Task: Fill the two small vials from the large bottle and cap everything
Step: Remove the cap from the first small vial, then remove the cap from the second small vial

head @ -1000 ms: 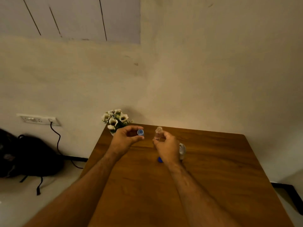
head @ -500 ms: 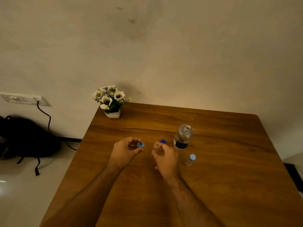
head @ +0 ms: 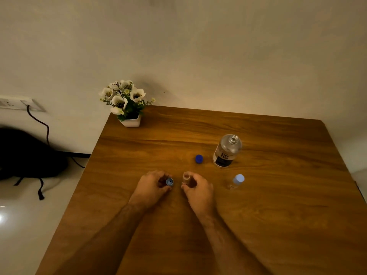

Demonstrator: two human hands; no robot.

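Two hands work mid-table: your left hand pinches a small cap, your right hand grips an open vial.

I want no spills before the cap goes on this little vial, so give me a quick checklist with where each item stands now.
1. Left hand holds the small cap: ok.
2. Right hand grips the open vial: ok.
3. Vial upright: ok.
4. Vial filled: cannot tell.
5. Second vial capped: ok.
6. Large bottle capped: not ok, its blue cap lies on the table.
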